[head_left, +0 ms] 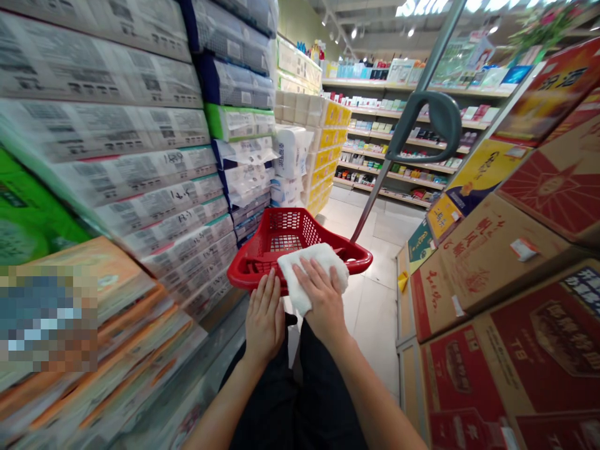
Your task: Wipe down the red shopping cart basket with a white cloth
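A red plastic shopping basket point(285, 250) with a mesh wall sits in front of me, its near rim low in view. My left hand point(265, 319) is on the near rim, with its fingers over the edge. My right hand point(323, 297) presses a folded white cloth point(309, 272) against the rim, fingers spread on top. The cloth covers part of the rim. A long metal pole point(375, 200) rises from the basket's far right side to a grey curved handle point(431, 122).
Tall stacks of wrapped tissue packs point(140, 144) line the left, and printed cardboard cartons point(497, 262) are stacked on the right. Between them runs a tiled aisle floor point(370, 319). Store shelves of boxed goods point(398, 144) stand at the far end.
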Demonstrator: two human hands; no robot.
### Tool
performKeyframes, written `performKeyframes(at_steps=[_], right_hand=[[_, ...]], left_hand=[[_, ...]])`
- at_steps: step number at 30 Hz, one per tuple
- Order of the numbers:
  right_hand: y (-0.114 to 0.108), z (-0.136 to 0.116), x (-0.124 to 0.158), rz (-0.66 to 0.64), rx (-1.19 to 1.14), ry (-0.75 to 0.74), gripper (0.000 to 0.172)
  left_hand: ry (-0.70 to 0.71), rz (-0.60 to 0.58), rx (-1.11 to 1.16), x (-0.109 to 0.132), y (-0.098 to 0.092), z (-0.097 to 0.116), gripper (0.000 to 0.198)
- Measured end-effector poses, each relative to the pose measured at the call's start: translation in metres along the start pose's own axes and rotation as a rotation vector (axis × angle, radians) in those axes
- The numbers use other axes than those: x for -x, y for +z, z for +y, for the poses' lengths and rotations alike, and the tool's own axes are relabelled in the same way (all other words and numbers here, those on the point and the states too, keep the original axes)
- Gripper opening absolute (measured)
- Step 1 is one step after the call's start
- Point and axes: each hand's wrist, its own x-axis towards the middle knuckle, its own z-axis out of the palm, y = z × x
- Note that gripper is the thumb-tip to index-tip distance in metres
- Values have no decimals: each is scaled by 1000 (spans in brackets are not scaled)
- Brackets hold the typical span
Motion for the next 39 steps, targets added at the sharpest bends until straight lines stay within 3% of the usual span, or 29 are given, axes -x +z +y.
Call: performKeyframes(at_steps=[5, 8, 12, 16, 19, 22, 27, 30, 33, 39], right_hand=[[-22, 74, 9, 79, 126, 183, 65], [-29, 88, 5, 95, 160, 276, 62], [-19, 47, -7, 59, 144, 315, 64], [5, -15, -17, 15, 32, 83, 66], [13, -33, -19, -20, -29, -65, 65], [5, -13, -16, -34, -10, -82, 65], [-17, 62, -3, 41, 81, 68, 63], [-26, 94, 1, 73, 99, 122, 59], [-28, 104, 0, 77, 97, 112, 56], [-21, 91, 4, 140, 92, 102, 54]], left_hand=[[-8, 1, 13, -3, -2, 5, 59], [-18, 4, 30, -4, -1, 6, 59], [-36, 19, 37, -3, 0, 7, 58], [-8, 50, 21, 2, 4, 1, 58], [40, 80, 8, 4, 5, -4, 60], [11, 29, -5, 3, 4, -3, 59], [-21, 7, 15, -1, 2, 3, 60], [-19, 10, 11, -2, 3, 3, 60], [-8, 22, 2, -1, 3, 2, 60], [8, 49, 8, 1, -3, -4, 60]])
